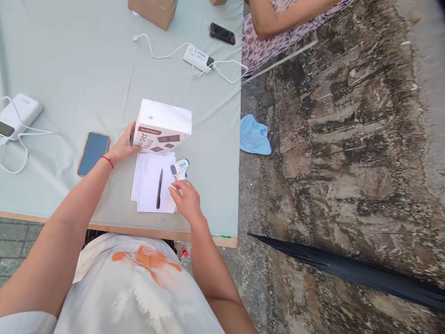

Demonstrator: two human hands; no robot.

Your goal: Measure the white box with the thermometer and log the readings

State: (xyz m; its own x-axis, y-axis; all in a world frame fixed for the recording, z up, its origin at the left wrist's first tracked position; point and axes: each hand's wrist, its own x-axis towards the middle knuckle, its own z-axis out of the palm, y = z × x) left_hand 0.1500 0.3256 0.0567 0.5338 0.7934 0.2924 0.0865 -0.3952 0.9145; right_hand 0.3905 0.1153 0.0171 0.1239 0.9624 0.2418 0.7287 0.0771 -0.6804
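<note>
My left hand (123,145) grips the left side of a white box (166,119) printed with "Super Meal", its thumb at the lower front and its other fingers partly hidden behind. My right hand (188,199) is closed with finger and thumb on the handle of a white and blue infrared thermometer (180,167), whose head points up and to the right. White paper sheets (148,185) lie between my hands, in front of the box. A black pen (159,189) rests on the sheets.
Left of my left hand lies a phone (93,154). White power banks (21,115) with cables, a black device (222,33) and a cardboard box (155,11) are on the covered table (86,69). Another person's arm (278,21) shows at upper right. A blue cloth (255,135) hangs beyond the table's edge.
</note>
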